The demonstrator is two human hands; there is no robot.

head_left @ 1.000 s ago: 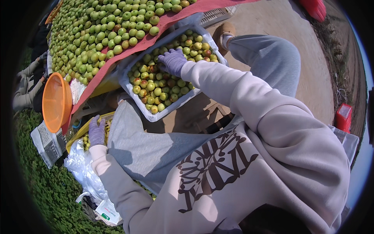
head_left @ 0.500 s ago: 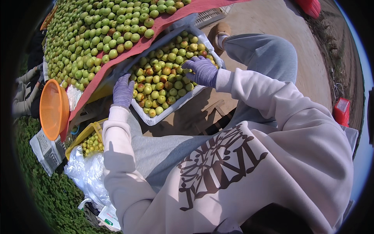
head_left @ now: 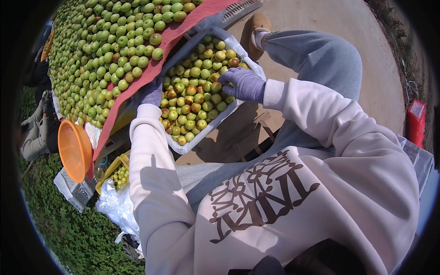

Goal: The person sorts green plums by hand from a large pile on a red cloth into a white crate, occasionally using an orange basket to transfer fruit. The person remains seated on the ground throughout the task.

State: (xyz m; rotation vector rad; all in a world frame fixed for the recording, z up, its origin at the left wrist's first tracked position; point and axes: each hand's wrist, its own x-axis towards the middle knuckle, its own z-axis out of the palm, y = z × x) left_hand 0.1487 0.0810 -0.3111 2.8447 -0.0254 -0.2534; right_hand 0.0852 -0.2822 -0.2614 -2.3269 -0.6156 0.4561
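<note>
A crate lined with white plastic [head_left: 206, 132] stands before me, filled with small round fruits [head_left: 190, 98] that look like jujubes, green with red-brown patches. My right hand [head_left: 243, 84], in a purple knit glove, is over the crate's right side. Its bent fingers are apart and reach onto the top fruits; I see none held. At the left side of the crate is my left hand [head_left: 152, 93], in a matching glove. Its fingers are mostly hidden in shadow by the edge of the red cloth [head_left: 137, 85].
A large heap of green fruits [head_left: 105, 46] covers the raised surface at upper left. An orange basket [head_left: 74, 149] hangs at its near corner. Below it are a yellow crate of fruits [head_left: 110, 169] and clear plastic bags [head_left: 115, 204]. A red package [head_left: 416, 123] lies far right.
My left hand has moved further along the crate's left side, its fingers slipping from sight near the cloth. My right hand's fingers have lowered onto the fruits. The view has shifted slightly.
</note>
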